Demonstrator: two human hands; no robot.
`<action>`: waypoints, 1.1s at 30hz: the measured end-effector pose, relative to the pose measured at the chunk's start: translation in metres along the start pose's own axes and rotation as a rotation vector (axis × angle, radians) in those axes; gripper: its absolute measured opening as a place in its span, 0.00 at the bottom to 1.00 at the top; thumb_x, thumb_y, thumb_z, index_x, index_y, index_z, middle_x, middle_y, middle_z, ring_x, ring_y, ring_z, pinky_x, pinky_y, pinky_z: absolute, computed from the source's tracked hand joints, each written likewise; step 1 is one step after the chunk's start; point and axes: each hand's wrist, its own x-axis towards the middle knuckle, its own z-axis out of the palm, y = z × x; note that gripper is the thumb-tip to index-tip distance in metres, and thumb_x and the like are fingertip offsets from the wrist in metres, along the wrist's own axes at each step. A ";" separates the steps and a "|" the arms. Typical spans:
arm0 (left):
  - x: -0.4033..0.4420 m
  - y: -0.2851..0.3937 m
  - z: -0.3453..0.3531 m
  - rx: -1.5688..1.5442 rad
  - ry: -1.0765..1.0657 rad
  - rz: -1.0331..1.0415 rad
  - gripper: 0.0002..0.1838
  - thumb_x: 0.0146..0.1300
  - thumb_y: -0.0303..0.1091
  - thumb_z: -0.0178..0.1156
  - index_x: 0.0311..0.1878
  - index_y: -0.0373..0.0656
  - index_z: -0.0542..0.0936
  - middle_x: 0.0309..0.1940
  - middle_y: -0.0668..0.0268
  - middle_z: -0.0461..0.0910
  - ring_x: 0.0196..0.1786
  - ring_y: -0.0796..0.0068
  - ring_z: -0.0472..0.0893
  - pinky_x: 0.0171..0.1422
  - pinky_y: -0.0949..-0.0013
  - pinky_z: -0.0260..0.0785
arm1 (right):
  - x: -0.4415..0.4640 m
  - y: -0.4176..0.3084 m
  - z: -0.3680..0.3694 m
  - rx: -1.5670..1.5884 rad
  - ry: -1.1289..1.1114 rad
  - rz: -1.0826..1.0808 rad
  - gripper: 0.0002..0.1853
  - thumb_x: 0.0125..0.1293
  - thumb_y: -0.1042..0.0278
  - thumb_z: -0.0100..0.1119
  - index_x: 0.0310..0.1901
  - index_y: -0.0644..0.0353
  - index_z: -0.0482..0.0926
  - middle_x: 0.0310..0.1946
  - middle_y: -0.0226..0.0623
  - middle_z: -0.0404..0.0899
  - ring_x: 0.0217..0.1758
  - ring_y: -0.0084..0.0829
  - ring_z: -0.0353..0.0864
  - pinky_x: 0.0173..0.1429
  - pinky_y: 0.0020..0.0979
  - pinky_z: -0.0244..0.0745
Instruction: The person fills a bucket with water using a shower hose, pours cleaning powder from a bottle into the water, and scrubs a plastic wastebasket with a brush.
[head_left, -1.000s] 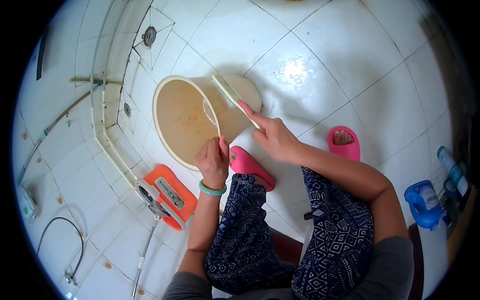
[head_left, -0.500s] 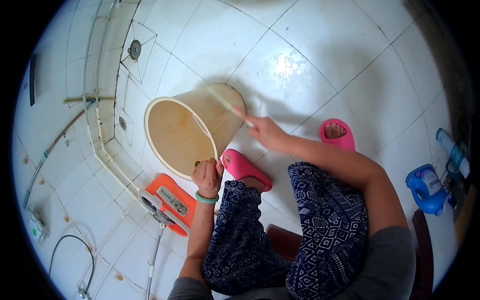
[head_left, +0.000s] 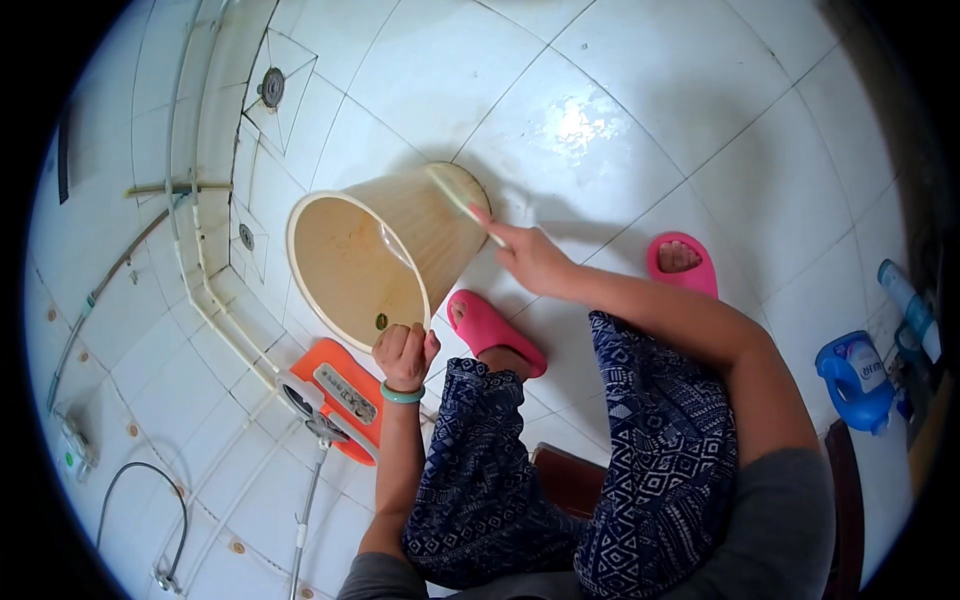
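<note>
A beige plastic bucket lies tilted on its side on the tiled floor, its open mouth facing left and toward me. Brownish stains and a small dark green-and-yellow spot show on its inside. My left hand, with a pale green bangle at the wrist, is closed at the near edge of the rim. In my right hand is the handle of a pale scrubbing brush. The brush head rests against the outer wall of the bucket near its base; its bristles are hard to make out.
Pink slippers are on my feet on either side. An orange board-like item and a shower head lie at the left wall. A blue detergent bottle stands at right. A floor drain is at upper left.
The brush, blurred before, now shows more clearly along the bucket's outer wall. My left hand has moved slightly left and down, uncovering the green spot inside the bucket.
</note>
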 end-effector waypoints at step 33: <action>0.078 0.050 -0.041 0.150 -0.096 -0.403 0.05 0.57 0.34 0.61 0.32 0.44 0.79 0.24 0.68 0.76 0.25 0.69 0.75 0.34 0.66 0.64 | -0.040 -0.054 0.029 0.226 -0.042 -0.180 0.40 0.59 0.77 0.47 0.73 0.44 0.48 0.24 0.53 0.75 0.20 0.41 0.75 0.33 0.35 0.72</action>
